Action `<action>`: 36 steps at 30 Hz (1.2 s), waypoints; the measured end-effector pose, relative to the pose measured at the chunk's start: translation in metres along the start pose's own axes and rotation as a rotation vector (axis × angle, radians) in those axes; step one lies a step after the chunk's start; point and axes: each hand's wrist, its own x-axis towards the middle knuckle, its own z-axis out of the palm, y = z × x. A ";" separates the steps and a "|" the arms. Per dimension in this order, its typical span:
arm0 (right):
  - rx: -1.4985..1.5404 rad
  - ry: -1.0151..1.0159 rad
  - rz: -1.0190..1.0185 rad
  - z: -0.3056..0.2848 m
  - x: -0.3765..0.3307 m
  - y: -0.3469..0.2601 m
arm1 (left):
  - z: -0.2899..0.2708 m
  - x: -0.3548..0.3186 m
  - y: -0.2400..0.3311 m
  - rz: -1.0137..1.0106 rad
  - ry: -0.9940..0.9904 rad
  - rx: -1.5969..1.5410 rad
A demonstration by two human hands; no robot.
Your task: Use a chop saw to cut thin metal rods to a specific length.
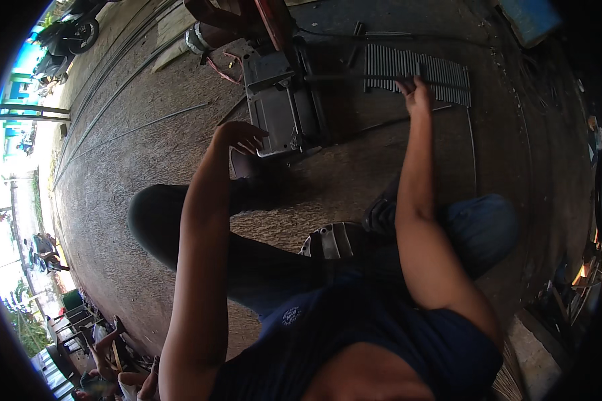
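Observation:
A grey metal machine base with a clamp screw [289,110], which looks like a cut-off saw, stands on the ground in front of me. My left hand [239,136] is at its near left edge, fingers loosely spread and holding nothing. I cannot tell whether the fingertips touch the metal. My right hand [418,97] grips a long dark metal bar [354,78] whose left end reaches into the machine. Beneath the bar and beyond my fingers, a neat row of short cut metal rods [388,63] lies side by side.
Long thin bars [140,127] lie on the ground at left. A reddish-brown machine part [214,33] rises at the far side. A blue object [530,20] is at the far right. Motorcycles [73,33] stand far left, and another person [107,361] sits at lower left.

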 end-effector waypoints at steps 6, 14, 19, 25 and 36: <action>0.101 0.224 -0.086 -0.012 -0.013 0.071 | 0.031 0.026 0.010 0.247 -0.165 -0.401; -0.168 0.283 -0.105 -0.029 -0.005 0.048 | 0.037 0.037 0.011 0.169 -0.178 -0.150; -0.204 0.313 -0.145 -0.043 -0.004 0.050 | 0.040 0.039 0.000 0.216 -0.072 -0.219; -0.241 0.301 -0.106 -0.054 0.000 0.062 | 0.037 0.046 -0.010 0.277 0.070 -0.291; -0.272 0.315 -0.106 -0.055 -0.004 0.069 | 0.035 0.058 -0.010 0.341 0.192 -0.261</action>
